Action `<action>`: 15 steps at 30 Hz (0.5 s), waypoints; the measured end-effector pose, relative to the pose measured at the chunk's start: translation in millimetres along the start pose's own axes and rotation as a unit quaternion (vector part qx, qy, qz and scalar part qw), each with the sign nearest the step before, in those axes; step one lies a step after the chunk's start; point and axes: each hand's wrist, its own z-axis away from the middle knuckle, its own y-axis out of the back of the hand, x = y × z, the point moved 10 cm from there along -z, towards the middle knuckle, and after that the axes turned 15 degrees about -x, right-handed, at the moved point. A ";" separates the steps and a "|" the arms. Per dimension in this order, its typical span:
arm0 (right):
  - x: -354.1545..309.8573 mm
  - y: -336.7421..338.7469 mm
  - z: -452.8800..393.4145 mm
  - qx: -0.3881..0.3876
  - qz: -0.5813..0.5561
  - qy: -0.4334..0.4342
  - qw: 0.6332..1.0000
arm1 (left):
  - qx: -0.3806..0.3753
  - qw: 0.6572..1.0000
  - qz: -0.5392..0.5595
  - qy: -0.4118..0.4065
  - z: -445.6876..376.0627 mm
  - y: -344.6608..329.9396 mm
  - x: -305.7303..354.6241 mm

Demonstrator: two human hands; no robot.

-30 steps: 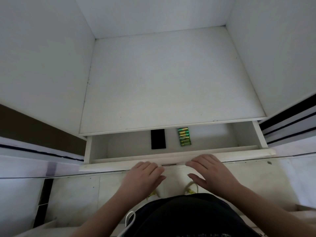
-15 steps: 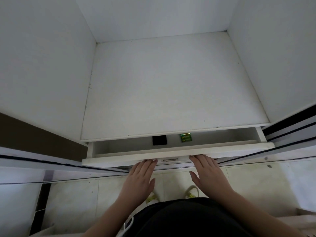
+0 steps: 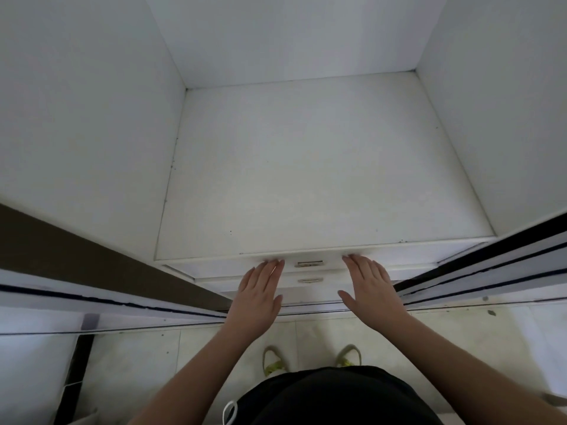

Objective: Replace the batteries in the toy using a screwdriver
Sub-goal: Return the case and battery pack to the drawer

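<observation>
Left hand and right hand, fingers straight, pressing flat on top drawer front

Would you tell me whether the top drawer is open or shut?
Shut: the top drawer front sits flush under the shelf, no interior showing.

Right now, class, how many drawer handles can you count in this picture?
2. The upper handle sits between the left hand and right hand; the lower handle lies directly beneath. Lower drawers may be hidden.
</observation>
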 end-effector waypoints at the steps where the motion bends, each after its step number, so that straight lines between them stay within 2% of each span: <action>1: 0.5 0.0 -2.5 0.001 0.000 0.001 1.000 | -0.002 1.000 -0.002 -0.001 -3.1 -0.7 -0.8; 4: 0.0 -2.1 -5.9 -0.004 -0.014 0.007 1.000 | -0.024 1.000 -0.006 -0.004 -6.1 -2.9 0.3; 11: 0.3 0.0 -8.3 0.009 -0.029 0.005 1.000 | -0.008 1.000 -0.012 0.000 -8.8 -2.7 1.1; 15: -4.4 5.9 -7.8 -0.015 -0.046 0.000 0.999 | 0.000 1.000 -0.029 0.006 -5.7 -3.3 3.0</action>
